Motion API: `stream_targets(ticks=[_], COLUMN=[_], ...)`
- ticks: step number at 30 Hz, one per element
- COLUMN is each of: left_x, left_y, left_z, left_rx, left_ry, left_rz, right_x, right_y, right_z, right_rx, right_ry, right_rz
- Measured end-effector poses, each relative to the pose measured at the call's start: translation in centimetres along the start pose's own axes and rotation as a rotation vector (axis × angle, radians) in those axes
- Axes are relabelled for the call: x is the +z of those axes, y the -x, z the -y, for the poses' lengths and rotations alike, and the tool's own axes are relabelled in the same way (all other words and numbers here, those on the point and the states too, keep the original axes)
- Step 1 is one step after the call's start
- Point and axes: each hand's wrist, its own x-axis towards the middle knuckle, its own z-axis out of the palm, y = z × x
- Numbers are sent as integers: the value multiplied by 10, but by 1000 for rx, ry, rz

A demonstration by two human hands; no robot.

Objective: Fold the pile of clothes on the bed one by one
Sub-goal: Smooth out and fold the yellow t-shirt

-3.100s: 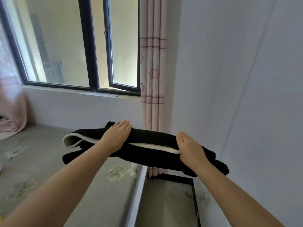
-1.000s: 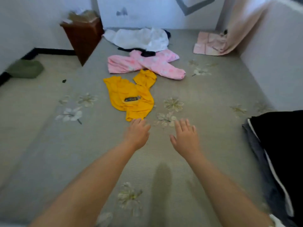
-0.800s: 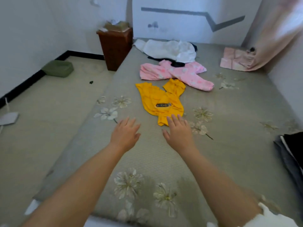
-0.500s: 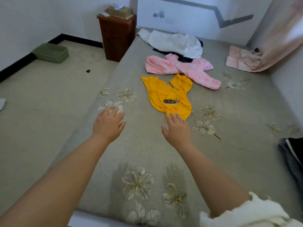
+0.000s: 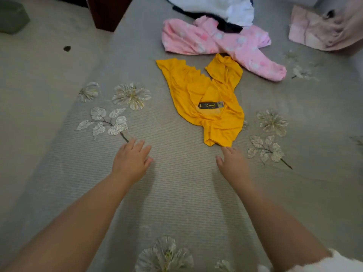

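A crumpled yellow shirt [image 5: 204, 95] with a dark label lies on the grey flowered bed [image 5: 176, 193]. Behind it lie a pink patterned garment [image 5: 220, 42], a white garment [image 5: 220, 6] and a strip of black cloth [image 5: 225, 24]. My right hand [image 5: 232, 163] reaches out flat with straight fingers, its fingertips just short of the yellow shirt's near edge. To the left, over bare bed, my left hand [image 5: 132, 160] is also spread and holds nothing.
A pink curtain end [image 5: 322, 28] lies on the bed at the far right. A dark brown cabinet [image 5: 108, 12] stands off the bed's far left corner. A green box [image 5: 11, 16] and a small dark speck [image 5: 67, 48] are on the floor at left.
The folded black garment has been put down and is out of view. I have turned to the bed and both empty hands have moved closer to the yellow shirt.
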Motion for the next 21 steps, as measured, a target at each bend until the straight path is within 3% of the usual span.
stream_targets(ticks=[4, 7, 15, 18, 21], left_x=[68, 99, 103, 104, 103], left_y=[-37, -49, -51, -51, -51], left_z=[-7, -13, -12, -12, -10], left_rx=[39, 16, 16, 18, 33], left_ry=[77, 145, 241, 226, 217], left_rz=[85, 22, -8, 10, 23], right_x=[47, 72, 84, 92, 101], right_y=[-36, -60, -122, -108, -59], right_z=[3, 2, 6, 10, 11], right_rx=[5, 67, 307, 241, 39], right_ry=[-61, -155, -213, -154, -229], right_rz=[-18, -60, -241, -245, -369])
